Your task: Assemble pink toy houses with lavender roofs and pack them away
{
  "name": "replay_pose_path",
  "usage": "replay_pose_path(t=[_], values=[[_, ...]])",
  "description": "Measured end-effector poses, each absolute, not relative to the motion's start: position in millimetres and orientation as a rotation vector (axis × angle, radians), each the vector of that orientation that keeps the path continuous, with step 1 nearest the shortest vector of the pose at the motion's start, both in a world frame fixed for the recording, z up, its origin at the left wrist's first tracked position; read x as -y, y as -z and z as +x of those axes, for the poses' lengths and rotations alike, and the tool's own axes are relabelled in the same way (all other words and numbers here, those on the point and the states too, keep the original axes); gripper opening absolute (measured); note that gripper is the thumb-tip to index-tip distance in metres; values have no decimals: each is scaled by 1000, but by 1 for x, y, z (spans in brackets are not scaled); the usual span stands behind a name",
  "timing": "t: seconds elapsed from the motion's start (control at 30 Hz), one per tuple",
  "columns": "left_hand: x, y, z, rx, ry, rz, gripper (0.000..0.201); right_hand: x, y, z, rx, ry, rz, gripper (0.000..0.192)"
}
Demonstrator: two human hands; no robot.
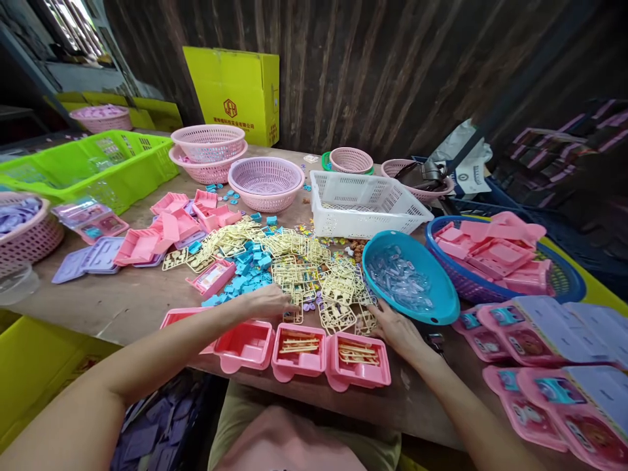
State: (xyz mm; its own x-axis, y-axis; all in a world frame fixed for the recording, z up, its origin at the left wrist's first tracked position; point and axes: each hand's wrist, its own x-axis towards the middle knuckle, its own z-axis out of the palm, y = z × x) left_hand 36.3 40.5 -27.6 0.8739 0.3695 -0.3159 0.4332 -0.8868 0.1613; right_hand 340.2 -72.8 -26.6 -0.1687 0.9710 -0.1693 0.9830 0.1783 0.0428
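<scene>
My left hand (271,301) reaches over the front of a heap of cream plastic frames (294,278), its fingers bent down and close together. What they pinch, if anything, is hidden. Resting at the heap's right edge, my right hand (396,330) has its fingers stretched apart beside a cream frame (366,320). Pink plastic boxes stand in a row before me. Thin cream sticks lie in the right box (359,379) and in the middle box (300,365); the box (245,343) left of them shows a bare inside. My left forearm covers part of another pink box (182,316).
Blue pieces (252,265) lie left of the frames. A teal basin (444,313) of clear parts sits by my right hand, with a blue basket (572,288) of pink parts beyond. A white crate (326,224) stands behind. Packed pink cases (549,399) fill the right side.
</scene>
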Motion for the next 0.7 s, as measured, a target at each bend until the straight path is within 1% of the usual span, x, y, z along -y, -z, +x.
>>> replay_pose_path(t=[0.07,0.1,0.17,0.23,0.3,0.4,0.43,0.53,0.57,0.6,0.7], values=[[-42,28,34,-547,333,2840,33,74,22,339,-2327,103,1882,17],[-43,28,32,-543,273,2838,27,74,19,339,-2352,109,1875,11],[-47,29,28,-593,162,2826,20,76,16,341,-2397,135,1889,14],[-50,29,26,-684,95,2813,22,77,14,345,-2440,176,1955,16],[-52,28,25,-715,53,2829,20,77,11,347,-2483,220,2061,15],[-50,29,32,-439,-22,3004,33,76,5,344,-2567,250,2225,21],[-48,30,36,-280,-40,3079,33,75,3,341,-2598,257,2262,22],[-45,36,47,50,-34,3186,8,72,-3,326,-2690,309,2316,23],[-44,38,50,79,-28,3190,6,71,-5,320,-2721,326,2326,24],[-44,40,52,83,-24,3188,8,71,-7,315,-2754,345,2332,25],[-44,44,50,-48,-70,3201,7,71,-9,304,-2827,428,2369,27]])
